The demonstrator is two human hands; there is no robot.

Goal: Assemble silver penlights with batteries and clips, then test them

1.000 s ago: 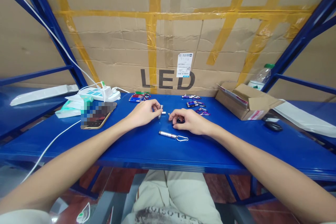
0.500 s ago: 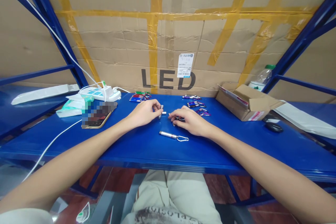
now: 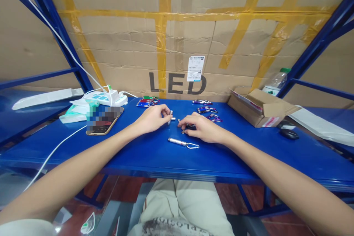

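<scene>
My left hand (image 3: pixel 153 118) is closed, thumb and fingertips pinching a small silver tube (image 3: pixel 170 115) that looks like part of a mini flashlight. Just right of it lies a short silver cylinder (image 3: pixel 173 118). My right hand (image 3: pixel 203 127) hovers low over the table with curled fingers, thumb and index apart. Beside its fingertips are small round metal pieces like button cells (image 3: pixel 178 120), one of them close to the thumb (image 3: pixel 183 132). Dark items under the palm are mostly hidden. Nearer me lies a silver pen-shaped flashlight (image 3: pixel 177 141) with a carabiner clip (image 3: pixel 192 146).
Coloured keychain flashlights lie in a left group (image 3: pixel 146 102) and a right group (image 3: pixel 206 110). A phone (image 3: pixel 105 121), power strip (image 3: pixel 101 98) and tissue pack (image 3: pixel 79 110) are left. An opened carton (image 3: pixel 254 107) and black mouse (image 3: pixel 288 133) are right. Cardboard (image 3: pixel 124 51) stands behind.
My right hand has shifted slightly right, its thumb and index parting a little, and the small round pieces by its fingertips show more clearly. My left hand keeps its pinch in place.
</scene>
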